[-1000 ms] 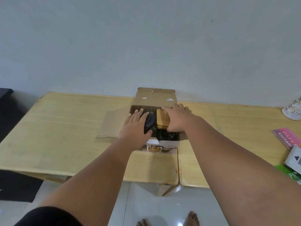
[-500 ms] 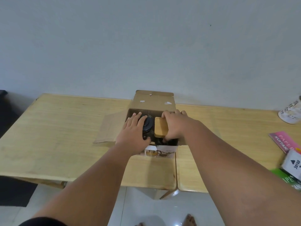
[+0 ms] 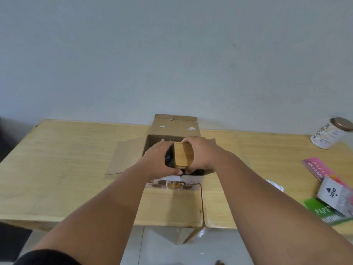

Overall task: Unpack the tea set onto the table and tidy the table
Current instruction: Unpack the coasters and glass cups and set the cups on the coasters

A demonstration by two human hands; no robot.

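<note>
An open cardboard box (image 3: 174,127) stands in the middle of the wooden table (image 3: 66,169), its flaps spread out and a tea set picture on its near side. Inside it I see a wooden tray (image 3: 183,157) standing on edge and dark tea ware (image 3: 169,155) to its left. My right hand (image 3: 200,153) grips the tray's right side. My left hand (image 3: 159,159) reaches into the box against the tray's left side, thumb at its lower corner, covering most of the dark ware.
A white tin with a copper lid (image 3: 328,134) stands at the far right. A pink paper pack (image 3: 319,169), a white Joyko box (image 3: 336,194) and a green paper pack (image 3: 324,211) lie by the right edge. A seam (image 3: 202,203) splits the table.
My left hand has moved right off the dark round lid to the tray's side. The wooden tray stands higher in the box between both hands. My head has tilted up.
</note>
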